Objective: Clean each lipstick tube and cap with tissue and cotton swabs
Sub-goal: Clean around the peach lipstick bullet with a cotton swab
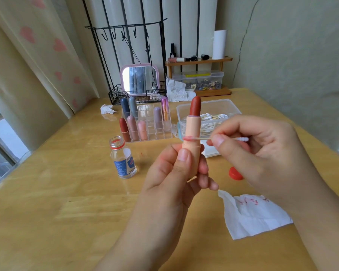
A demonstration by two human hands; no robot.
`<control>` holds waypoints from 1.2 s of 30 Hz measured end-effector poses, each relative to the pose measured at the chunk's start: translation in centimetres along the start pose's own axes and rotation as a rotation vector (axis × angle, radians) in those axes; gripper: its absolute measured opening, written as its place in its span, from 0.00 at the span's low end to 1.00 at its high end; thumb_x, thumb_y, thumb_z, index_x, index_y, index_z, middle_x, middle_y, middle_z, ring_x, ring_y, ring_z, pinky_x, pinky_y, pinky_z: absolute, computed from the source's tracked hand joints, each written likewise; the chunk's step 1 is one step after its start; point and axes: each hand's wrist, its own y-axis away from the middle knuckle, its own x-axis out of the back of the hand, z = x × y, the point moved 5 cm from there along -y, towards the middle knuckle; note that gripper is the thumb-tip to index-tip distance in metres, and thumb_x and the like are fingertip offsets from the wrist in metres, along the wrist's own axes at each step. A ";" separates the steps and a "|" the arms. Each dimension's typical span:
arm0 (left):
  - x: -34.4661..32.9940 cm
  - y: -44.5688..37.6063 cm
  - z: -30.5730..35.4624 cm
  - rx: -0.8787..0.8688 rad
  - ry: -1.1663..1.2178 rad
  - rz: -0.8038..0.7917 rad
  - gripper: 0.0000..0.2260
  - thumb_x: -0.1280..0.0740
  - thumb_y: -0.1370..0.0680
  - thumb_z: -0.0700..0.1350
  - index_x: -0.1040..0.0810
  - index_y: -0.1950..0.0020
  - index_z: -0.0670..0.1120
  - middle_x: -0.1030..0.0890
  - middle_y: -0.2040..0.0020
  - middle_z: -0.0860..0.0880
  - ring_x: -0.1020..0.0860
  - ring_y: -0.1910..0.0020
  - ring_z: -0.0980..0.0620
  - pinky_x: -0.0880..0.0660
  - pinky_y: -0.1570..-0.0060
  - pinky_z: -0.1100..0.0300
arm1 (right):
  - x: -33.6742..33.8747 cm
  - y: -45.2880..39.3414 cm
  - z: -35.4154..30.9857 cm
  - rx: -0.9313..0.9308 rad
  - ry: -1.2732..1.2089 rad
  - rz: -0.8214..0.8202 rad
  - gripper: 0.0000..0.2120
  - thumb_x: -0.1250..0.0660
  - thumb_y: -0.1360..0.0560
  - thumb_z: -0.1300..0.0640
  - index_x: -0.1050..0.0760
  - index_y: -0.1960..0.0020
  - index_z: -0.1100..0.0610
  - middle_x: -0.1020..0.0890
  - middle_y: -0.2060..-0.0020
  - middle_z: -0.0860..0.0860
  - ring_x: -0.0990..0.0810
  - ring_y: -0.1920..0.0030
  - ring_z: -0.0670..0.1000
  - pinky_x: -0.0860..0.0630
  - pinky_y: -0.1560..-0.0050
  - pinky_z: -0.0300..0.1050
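Left hand [181, 169] grips peach lipstick tube [192, 137] upright, uncapped, above surface [67, 192]. Right hand [249, 149] pinches cotton swab [196, 138], pink-stained tip on tube seam (so mid-clean). Smudged tissue [250, 216] nearby. Seven capped lipsticks wait in organizer [151, 122], probably plenty left.

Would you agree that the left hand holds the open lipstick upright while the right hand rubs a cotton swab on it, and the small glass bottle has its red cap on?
Not quite: the head view shows the bottle uncapped, its red cap lying on the table. The left hand does hold the lipstick upright while the right hand rubs the cotton swab on it.
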 end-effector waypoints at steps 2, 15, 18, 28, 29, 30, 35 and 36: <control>-0.1 0.0 -0.1 0.016 0.046 -0.024 0.14 0.38 0.27 0.49 0.18 0.55 0.43 0.25 0.67 0.47 0.29 0.71 0.52 0.24 0.64 0.58 | 0.9 -0.2 0.3 -0.003 0.091 0.042 0.06 0.33 0.31 0.53 0.23 0.65 0.54 0.28 0.75 0.63 0.32 0.74 0.57 0.35 0.75 0.38; -0.7 0.1 -0.3 0.190 0.338 -0.213 0.06 0.36 0.22 0.45 0.25 0.54 0.42 0.32 0.66 0.49 0.35 0.70 0.54 0.26 0.61 0.56 | 0.4 -0.1 0.7 -0.046 0.078 -0.006 0.09 0.36 0.31 0.49 0.22 0.61 0.55 0.32 0.72 0.66 0.37 0.74 0.49 0.34 0.76 0.36; -0.7 0.1 -0.3 0.183 0.325 -0.212 0.04 0.36 0.22 0.42 0.25 0.55 0.43 0.31 0.66 0.48 0.33 0.70 0.54 0.25 0.60 0.56 | 0.7 -0.2 0.6 -0.037 0.091 0.007 0.08 0.36 0.31 0.51 0.23 0.62 0.55 0.32 0.72 0.66 0.36 0.73 0.52 0.35 0.75 0.35; -0.1 -0.1 -0.7 0.166 0.289 -0.108 0.15 0.40 0.24 0.47 0.19 0.54 0.39 0.26 0.66 0.46 0.28 0.71 0.52 0.23 0.65 0.56 | 0.0 0.1 0.4 -0.026 0.018 -0.023 0.06 0.34 0.28 0.61 0.23 0.64 0.58 0.23 0.74 0.48 0.28 0.77 0.41 0.34 0.73 0.27; -0.1 -0.1 -0.7 0.175 0.299 -0.108 0.15 0.41 0.24 0.47 0.18 0.55 0.39 0.26 0.67 0.46 0.28 0.72 0.53 0.24 0.66 0.56 | 0.1 0.0 0.5 -0.028 0.033 -0.015 0.06 0.33 0.28 0.60 0.23 0.64 0.57 0.25 0.75 0.50 0.30 0.76 0.42 0.34 0.73 0.28; -0.2 0.0 -0.6 0.187 0.323 -0.116 0.16 0.42 0.23 0.47 0.18 0.55 0.39 0.27 0.67 0.46 0.29 0.72 0.53 0.24 0.66 0.57 | 0.4 -0.1 0.5 -0.031 0.059 0.001 0.06 0.33 0.29 0.57 0.23 0.64 0.56 0.27 0.75 0.55 0.33 0.76 0.44 0.34 0.74 0.30; -0.3 -0.1 -0.6 0.277 0.500 -0.191 0.15 0.45 0.18 0.47 0.25 0.45 0.37 0.30 0.65 0.46 0.35 0.70 0.53 0.26 0.61 0.55 | 1.1 -0.3 0.7 -0.025 0.121 0.032 0.08 0.36 0.31 0.51 0.23 0.62 0.56 0.29 0.71 0.67 0.33 0.70 0.60 0.35 0.72 0.39; -0.6 -0.1 -0.5 0.298 0.535 -0.221 0.15 0.45 0.18 0.47 0.28 0.42 0.37 0.31 0.63 0.45 0.37 0.68 0.52 0.26 0.59 0.55 | 1.0 -0.3 0.7 -0.022 0.110 0.024 0.08 0.36 0.31 0.51 0.23 0.62 0.56 0.30 0.72 0.66 0.33 0.71 0.59 0.35 0.73 0.41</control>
